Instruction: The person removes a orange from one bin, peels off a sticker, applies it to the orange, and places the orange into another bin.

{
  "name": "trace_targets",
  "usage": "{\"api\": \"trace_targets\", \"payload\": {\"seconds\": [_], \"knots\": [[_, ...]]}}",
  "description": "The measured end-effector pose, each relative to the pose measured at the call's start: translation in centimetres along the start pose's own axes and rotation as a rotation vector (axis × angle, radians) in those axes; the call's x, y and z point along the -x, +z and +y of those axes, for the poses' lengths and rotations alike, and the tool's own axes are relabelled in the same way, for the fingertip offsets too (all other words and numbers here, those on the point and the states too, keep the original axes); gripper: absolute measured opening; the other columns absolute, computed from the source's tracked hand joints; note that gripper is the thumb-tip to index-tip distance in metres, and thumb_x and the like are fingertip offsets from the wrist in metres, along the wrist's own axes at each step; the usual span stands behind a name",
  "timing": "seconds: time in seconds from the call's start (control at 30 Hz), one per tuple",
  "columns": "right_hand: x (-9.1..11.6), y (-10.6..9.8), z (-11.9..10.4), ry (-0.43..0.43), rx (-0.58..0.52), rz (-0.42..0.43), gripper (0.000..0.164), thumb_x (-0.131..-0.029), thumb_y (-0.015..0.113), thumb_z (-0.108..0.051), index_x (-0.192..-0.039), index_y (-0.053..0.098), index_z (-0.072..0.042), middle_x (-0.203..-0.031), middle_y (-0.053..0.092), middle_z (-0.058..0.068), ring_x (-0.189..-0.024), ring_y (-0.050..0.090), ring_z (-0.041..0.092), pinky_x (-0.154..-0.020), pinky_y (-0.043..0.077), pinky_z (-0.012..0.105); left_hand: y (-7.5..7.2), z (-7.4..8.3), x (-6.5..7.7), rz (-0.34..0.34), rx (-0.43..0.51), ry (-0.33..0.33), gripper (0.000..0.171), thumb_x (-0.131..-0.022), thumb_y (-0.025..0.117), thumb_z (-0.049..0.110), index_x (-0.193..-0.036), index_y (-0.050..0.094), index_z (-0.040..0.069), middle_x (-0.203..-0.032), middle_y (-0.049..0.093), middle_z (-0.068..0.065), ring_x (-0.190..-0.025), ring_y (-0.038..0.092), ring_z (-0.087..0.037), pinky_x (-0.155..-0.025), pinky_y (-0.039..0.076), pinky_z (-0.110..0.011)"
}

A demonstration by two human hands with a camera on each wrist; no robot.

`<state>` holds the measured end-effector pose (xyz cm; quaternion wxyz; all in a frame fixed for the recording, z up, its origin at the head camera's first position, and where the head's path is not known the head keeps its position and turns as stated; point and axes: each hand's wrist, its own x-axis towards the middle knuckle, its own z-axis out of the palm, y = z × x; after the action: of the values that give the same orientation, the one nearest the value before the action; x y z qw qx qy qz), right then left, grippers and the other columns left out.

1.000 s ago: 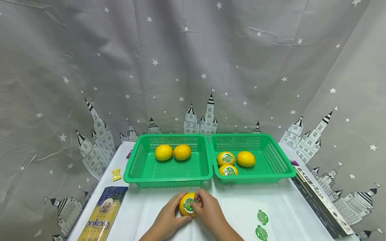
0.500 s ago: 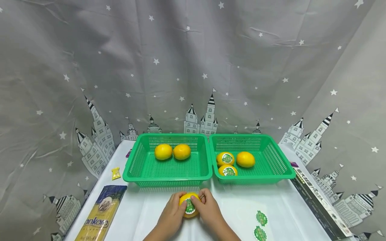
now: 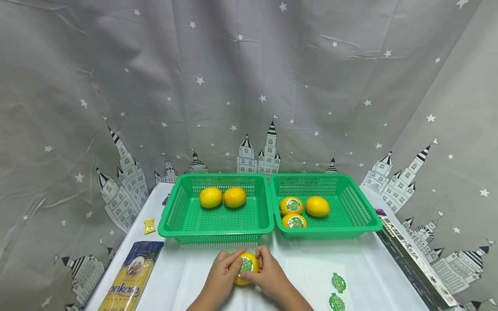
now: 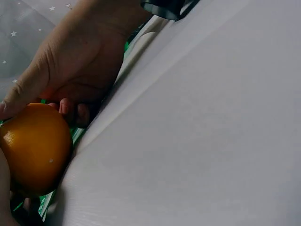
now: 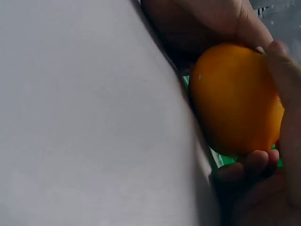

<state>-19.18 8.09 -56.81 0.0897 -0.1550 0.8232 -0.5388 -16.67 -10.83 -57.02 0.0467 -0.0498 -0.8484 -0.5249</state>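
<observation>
A yellow-orange orange (image 3: pixel 252 258) is held low in the middle of the head view, between both hands. On its top is a round green-and-white sticker (image 3: pixel 246 266). My left hand (image 3: pixel 221 276) grips the fruit from the left, its thumb lying at the sticker. From the other side my right hand (image 3: pixel 273 275) grips it with curled fingers, the thumb pressing near the sticker's lower edge. Both wrist views show the bare underside of the orange (image 4: pixel 40 148) with fingers round it; the sticker is out of sight there.
Two unstickered oranges lie in the left green basket (image 3: pixel 218 231). The right green basket (image 3: pixel 330 229) holds two stickered oranges and one showing no sticker. Two loose stickers (image 3: pixel 338 283) lie at right. A pasta bag (image 3: pixel 130 276), yellow packet (image 3: pixel 149 226) and black box (image 3: pixel 416 261) flank them.
The orange has turned a little in the hands. The right fingers that pinched at the sticker now wrap the fruit's side, and the left thumb has come onto its top.
</observation>
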Motion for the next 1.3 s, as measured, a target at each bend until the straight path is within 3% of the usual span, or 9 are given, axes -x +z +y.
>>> {"api": "trace_targets", "payload": {"seconds": [0.2, 0.37, 0.5, 0.67, 0.87, 1.03, 1.1, 1.2, 1.3], "knots": [[0.1, -0.2, 0.3, -0.092, -0.033, -0.061, 0.062, -0.082, 0.090, -0.033, -0.111, 0.039, -0.011, -0.092, 0.047, 0.002, -0.080, 0.056, 0.006, -0.067, 0.052, 0.020, 0.3, 0.3, 0.3, -0.033, -0.101, 0.004, 0.041, -0.112, 0.042, 0.045, -0.135, 0.066, 0.020, -0.097, 0.050, 0.000, -0.083, 0.043, -0.012, -0.069, 0.040, -0.023], [0.1, -0.3, 0.3, -0.116, -0.130, -0.133, 0.065, -0.083, 0.090, -0.025, -0.115, 0.036, -0.007, -0.103, 0.054, 0.007, -0.087, 0.065, 0.008, -0.074, 0.058, 0.021, 0.8, 0.6, 0.0, -0.016, -0.135, -0.061, 0.042, -0.108, 0.049, 0.050, -0.130, 0.064, 0.018, -0.097, 0.050, -0.001, -0.083, 0.044, -0.013, -0.069, 0.040, -0.023], [0.1, -0.1, -0.1, -0.035, -0.103, -0.079, 0.047, -0.095, 0.077, -0.032, -0.113, 0.040, -0.010, -0.089, 0.049, 0.001, -0.075, 0.055, 0.007, -0.063, 0.049, 0.018, 1.0, 0.8, -0.1, -0.006, -0.109, -0.078, 0.035, -0.111, 0.047, 0.040, -0.127, 0.066, 0.015, -0.099, 0.051, -0.002, -0.084, 0.044, -0.014, -0.069, 0.039, -0.024], [-0.2, 0.3, -1.0, 0.034, -0.021, 0.018, 0.037, -0.102, 0.066, -0.042, -0.105, 0.043, -0.012, -0.072, 0.038, -0.004, -0.060, 0.040, 0.006, -0.053, 0.035, 0.020, 0.5, 0.7, 0.2, -0.057, -0.087, -0.025, 0.040, -0.115, 0.033, 0.037, -0.132, 0.062, 0.014, -0.104, 0.052, -0.001, -0.089, 0.044, -0.013, -0.073, 0.039, -0.026], [-0.6, 0.4, -1.6, 0.073, -0.050, 0.030, 0.030, -0.102, 0.065, -0.033, -0.101, 0.043, -0.012, -0.071, 0.041, -0.004, -0.054, 0.042, 0.009, -0.047, 0.035, 0.019, 0.1, -0.2, 0.0, -0.107, -0.122, 0.060, 0.047, -0.103, 0.062, 0.048, -0.138, 0.057, 0.016, -0.117, 0.054, -0.001, -0.098, 0.047, -0.012, -0.077, 0.042, -0.024], [-0.8, 0.5, -1.8, 0.085, 0.022, 0.024, 0.040, -0.099, 0.068, -0.044, -0.097, 0.043, -0.013, -0.077, 0.048, -0.001, -0.066, 0.051, 0.014, -0.052, 0.041, 0.024, -0.2, -0.6, 0.0, -0.133, -0.132, 0.079, 0.058, -0.093, 0.074, 0.051, -0.136, 0.056, 0.016, -0.123, 0.054, -0.004, -0.102, 0.049, -0.013, -0.080, 0.043, -0.024], [-0.8, 0.5, -1.7, 0.089, 0.048, 0.018, 0.045, -0.097, 0.070, -0.049, -0.095, 0.042, -0.014, -0.080, 0.050, 0.000, -0.074, 0.053, 0.016, -0.057, 0.043, 0.026, -0.5, -0.6, 0.1, -0.174, -0.131, 0.081, 0.055, -0.098, 0.068, 0.051, -0.137, 0.054, 0.014, -0.125, 0.052, -0.006, -0.107, 0.048, -0.015, -0.083, 0.044, -0.026], [-0.8, 0.3, -1.2, 0.071, 0.062, -0.006, 0.046, -0.097, 0.070, -0.051, -0.097, 0.041, -0.014, -0.081, 0.048, 0.000, -0.079, 0.053, 0.016, -0.062, 0.042, 0.026, -0.8, -0.4, 0.2, -0.236, -0.096, 0.067, 0.049, -0.111, 0.045, 0.048, -0.142, 0.049, 0.011, -0.128, 0.049, -0.007, -0.113, 0.046, -0.018, -0.090, 0.045, -0.031], [-0.8, -0.1, -0.6, 0.028, 0.037, -0.050, 0.045, -0.098, 0.071, -0.047, -0.102, 0.041, -0.014, -0.079, 0.044, -0.001, -0.071, 0.048, 0.013, -0.060, 0.040, 0.024, -0.7, -0.1, 0.0, -0.221, -0.039, 0.028, 0.052, -0.115, 0.024, 0.045, -0.142, 0.051, 0.008, -0.125, 0.050, -0.007, -0.112, 0.047, -0.017, -0.091, 0.045, -0.032]]}}
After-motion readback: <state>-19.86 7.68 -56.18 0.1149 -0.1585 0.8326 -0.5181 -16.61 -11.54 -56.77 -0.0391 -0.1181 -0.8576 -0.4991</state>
